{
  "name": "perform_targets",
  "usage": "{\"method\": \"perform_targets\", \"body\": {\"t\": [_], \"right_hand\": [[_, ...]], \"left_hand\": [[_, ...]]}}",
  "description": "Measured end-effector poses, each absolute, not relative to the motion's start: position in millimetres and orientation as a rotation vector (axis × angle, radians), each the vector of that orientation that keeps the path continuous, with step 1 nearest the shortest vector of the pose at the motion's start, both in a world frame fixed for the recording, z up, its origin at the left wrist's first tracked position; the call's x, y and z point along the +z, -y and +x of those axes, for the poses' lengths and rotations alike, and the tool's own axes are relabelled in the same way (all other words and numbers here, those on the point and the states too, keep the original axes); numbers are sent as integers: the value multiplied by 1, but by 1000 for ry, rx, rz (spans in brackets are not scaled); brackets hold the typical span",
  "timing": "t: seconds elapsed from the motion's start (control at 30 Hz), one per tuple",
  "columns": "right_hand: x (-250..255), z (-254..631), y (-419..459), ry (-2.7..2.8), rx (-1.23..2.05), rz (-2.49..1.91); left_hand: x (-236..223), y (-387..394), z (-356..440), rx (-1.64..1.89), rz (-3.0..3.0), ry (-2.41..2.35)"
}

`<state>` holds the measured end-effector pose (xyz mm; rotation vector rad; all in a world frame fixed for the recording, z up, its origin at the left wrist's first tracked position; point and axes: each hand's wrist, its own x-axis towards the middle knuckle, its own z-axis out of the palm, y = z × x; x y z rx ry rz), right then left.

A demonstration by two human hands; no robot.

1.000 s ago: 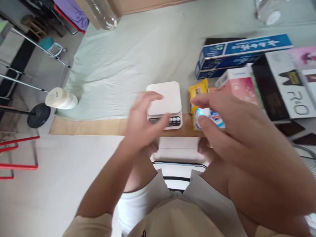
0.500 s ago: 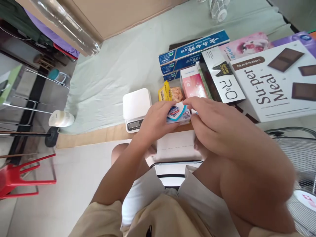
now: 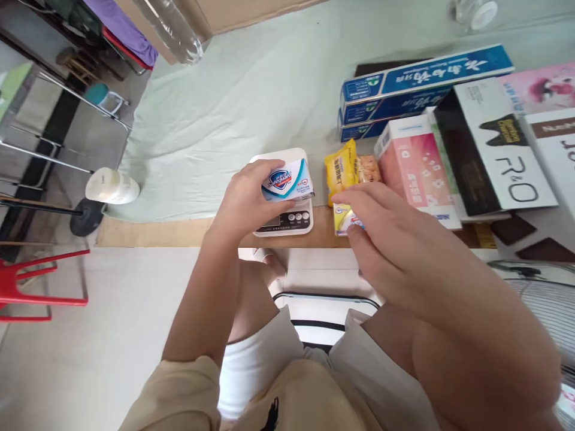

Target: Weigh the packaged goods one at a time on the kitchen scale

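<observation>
My left hand (image 3: 249,194) grips a white and blue Safeguard soap box (image 3: 287,181) by its left end. The soap box is above the white kitchen scale (image 3: 305,222) and hides much of its plate; I cannot tell whether they touch. My fingers cover part of the scale's display. My right hand (image 3: 381,221) has its thumb and fingers closed around the right end of a small yellow and white box (image 3: 341,220) at the table's front edge. Just behind that box are a yellow packet (image 3: 340,167) and a clear-wrapped brown snack (image 3: 369,169).
Right of my hands stand a pink box (image 3: 415,161), a black and white R&O box (image 3: 498,143) and stacked blue toothpaste boxes (image 3: 422,81). A bottle (image 3: 478,13) lies at the back. A fan (image 3: 543,311) is at the lower right, a red stool (image 3: 40,287) at the left.
My left hand has carried the Safeguard box left, from beside the snack packets to above the scale. My right hand stays by the packets, now on the yellow and white box. The view has shifted.
</observation>
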<state>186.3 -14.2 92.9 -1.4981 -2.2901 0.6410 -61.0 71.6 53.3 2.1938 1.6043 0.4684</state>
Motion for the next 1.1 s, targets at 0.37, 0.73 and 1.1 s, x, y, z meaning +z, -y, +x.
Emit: {"method": "perform_targets", "body": {"t": [0.37,0.73,1.1], "right_hand": [[66,131,-25,2272,631,-1679],[56,101,-47,2066,720,-1978],[71,31,-32,1984,1084,-1724]], "left_hand": [[1,-66,-122,924,2181,-1320],[-3,-47,-126,926,2002,-1359],[-9,-34,-162,1291,1521,-1439]]}}
